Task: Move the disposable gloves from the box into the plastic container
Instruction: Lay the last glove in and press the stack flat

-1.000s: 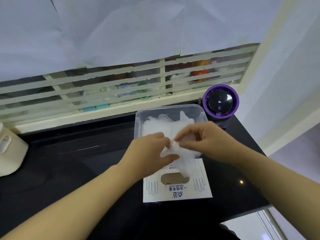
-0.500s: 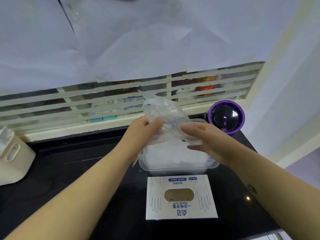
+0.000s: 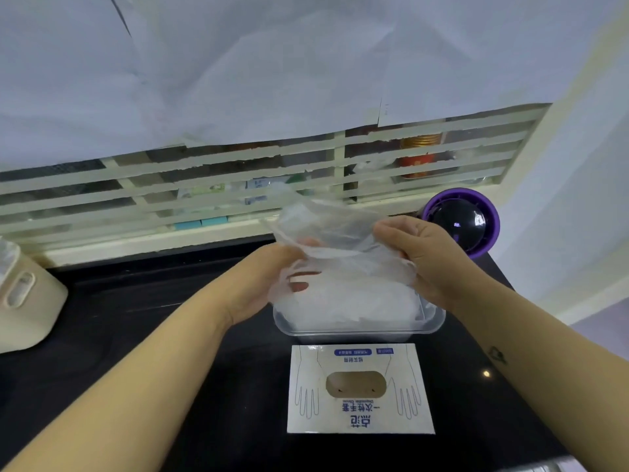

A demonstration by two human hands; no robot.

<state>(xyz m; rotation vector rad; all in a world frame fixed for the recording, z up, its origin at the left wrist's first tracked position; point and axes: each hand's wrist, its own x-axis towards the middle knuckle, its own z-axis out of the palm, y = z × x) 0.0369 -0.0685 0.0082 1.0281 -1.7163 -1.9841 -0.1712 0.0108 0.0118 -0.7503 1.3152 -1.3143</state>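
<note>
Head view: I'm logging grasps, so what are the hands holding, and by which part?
A clear disposable glove, above the plastic container: the left hand grips its left side, the right hand its right side.

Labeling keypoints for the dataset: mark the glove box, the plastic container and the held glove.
glove box (image 3: 360, 414), head view, printed top face below the oval opening.
plastic container (image 3: 357, 333), head view, near front wall.
held glove (image 3: 337, 229), head view, crumpled clear film above the container.

Two hands (image 3: 269, 284) (image 3: 434, 264), one box (image 3: 360, 422), one container (image 3: 357, 332)
</note>
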